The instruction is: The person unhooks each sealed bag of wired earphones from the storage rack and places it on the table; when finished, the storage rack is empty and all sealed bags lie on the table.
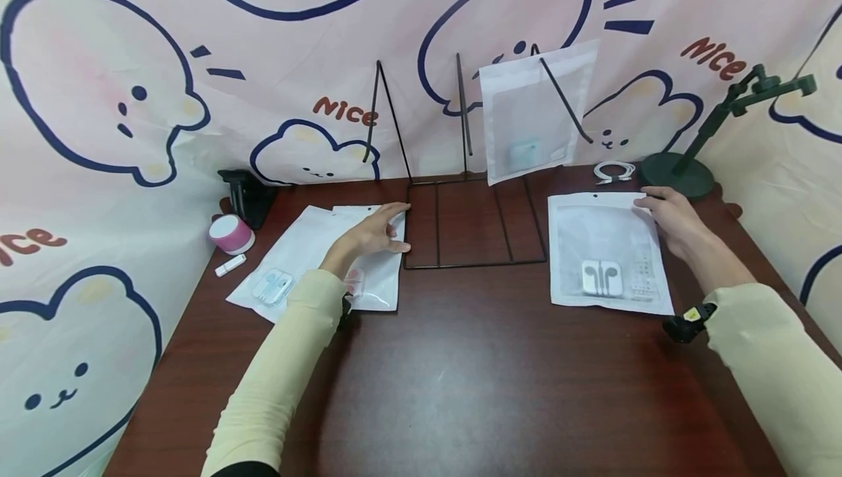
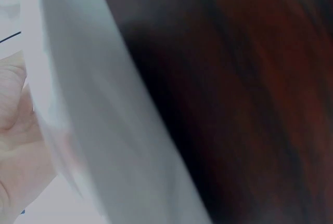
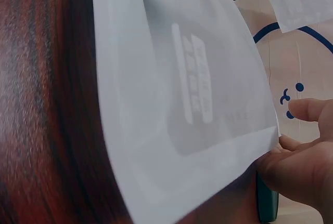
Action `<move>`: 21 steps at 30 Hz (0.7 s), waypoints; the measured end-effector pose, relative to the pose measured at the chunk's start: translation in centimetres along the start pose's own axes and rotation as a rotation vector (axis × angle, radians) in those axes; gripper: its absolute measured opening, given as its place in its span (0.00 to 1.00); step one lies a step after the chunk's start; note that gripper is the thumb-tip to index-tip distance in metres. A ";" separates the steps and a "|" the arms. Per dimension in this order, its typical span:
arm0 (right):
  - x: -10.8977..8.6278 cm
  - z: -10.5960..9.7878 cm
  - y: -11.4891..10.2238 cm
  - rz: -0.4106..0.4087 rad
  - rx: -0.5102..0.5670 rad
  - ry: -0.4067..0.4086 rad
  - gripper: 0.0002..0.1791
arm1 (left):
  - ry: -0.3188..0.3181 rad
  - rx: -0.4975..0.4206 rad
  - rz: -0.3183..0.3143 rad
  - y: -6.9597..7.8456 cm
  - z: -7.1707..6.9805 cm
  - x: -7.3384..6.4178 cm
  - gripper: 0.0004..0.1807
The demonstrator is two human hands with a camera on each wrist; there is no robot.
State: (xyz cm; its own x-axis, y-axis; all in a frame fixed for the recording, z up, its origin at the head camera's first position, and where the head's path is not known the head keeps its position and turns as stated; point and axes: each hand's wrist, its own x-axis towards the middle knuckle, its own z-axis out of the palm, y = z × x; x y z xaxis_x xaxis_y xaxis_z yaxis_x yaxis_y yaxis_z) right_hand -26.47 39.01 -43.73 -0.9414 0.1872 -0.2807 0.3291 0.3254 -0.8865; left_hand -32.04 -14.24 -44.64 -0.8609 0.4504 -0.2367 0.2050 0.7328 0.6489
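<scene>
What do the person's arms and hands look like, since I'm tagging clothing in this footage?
The left hand and right hand are bare. Both arms wear long, pale yellow sleeves: left sleeve, right sleeve. A black device with a small yellow marking sits at the right wrist; a black piece partly shows at the left.

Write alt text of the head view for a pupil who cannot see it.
A person's right hand holds, by one corner, a white pouch showing earphones, at a dark table. The left hand is at the left edge of a wire rack where another pouch hangs.
</scene>
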 end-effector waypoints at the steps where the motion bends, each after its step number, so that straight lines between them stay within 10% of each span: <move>1: 0.1 0.1 0.0 0.000 0.010 -0.001 0.41 | 0.002 0.000 0.000 0.1 0.0 0.0 0.51; 21: 0.5 0.8 -0.3 -0.061 0.080 0.025 0.37 | 0.005 0.009 0.007 0.0 0.2 0.0 0.51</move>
State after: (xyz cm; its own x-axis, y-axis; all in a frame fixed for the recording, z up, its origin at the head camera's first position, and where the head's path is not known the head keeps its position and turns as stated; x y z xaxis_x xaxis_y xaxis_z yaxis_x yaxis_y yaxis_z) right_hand -27.10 38.23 -43.91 -0.9568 0.1929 -0.2173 0.2636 0.2615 -0.9285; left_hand -31.97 -14.17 -44.75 -0.8615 0.4533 -0.2287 0.2152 0.7340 0.6441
